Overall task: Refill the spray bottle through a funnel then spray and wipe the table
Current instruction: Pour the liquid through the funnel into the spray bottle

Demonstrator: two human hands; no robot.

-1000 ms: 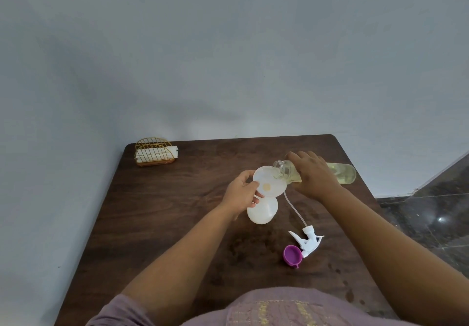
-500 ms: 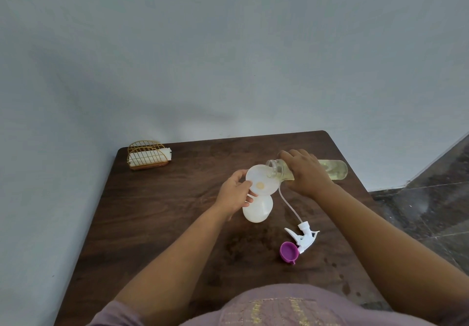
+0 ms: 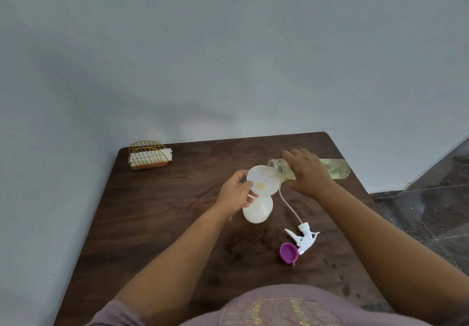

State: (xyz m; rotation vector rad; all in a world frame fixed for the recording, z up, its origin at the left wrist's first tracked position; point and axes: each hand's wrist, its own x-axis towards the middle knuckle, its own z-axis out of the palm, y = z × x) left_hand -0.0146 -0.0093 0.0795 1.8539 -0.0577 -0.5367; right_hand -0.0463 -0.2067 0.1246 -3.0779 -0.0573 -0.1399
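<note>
Dark wooden table (image 3: 157, 214), seen from above, set against a pale wall.

Left hand (image 3: 234, 193): the rim of a white funnel (image 3: 264, 182) is pinched on its left side, thumb on the upper edge, fingers curled beneath. The funnel is seated in the neck of a white, translucent spray bottle (image 3: 257, 210), which stands on the table just below the funnel and partly behind the hand. A small patch of yellowish liquid is visible at the funnel's centre.

Right hand (image 3: 308, 170): wrapped over a clear refill bottle (image 3: 335, 169), fingers curled across the top and the thumb side hidden. The bottle is held nearly horizontal, tipped slightly down to the left. Its open, threaded mouth is placed over the upper right edge of the funnel; contact with the rim cannot be told. Pale yellow liquid is seen lying along the lower side of the bottle, from base to neck.

On the table, near the spray bottle's right: a white trigger sprayer head (image 3: 303, 238) is laid on its side, its thin dip tube (image 3: 288, 207) running up toward the funnel. A purple cap (image 3: 288, 252) is set open side up, touching or just beside the sprayer head.

Far left corner: a gold wire napkin holder (image 3: 148, 155) with white napkins inside, well apart from the hands.

Dark spots are noted on the wood near the cap and toward the right edge. Mauve clothing is seen at the bottom of the view.
</note>
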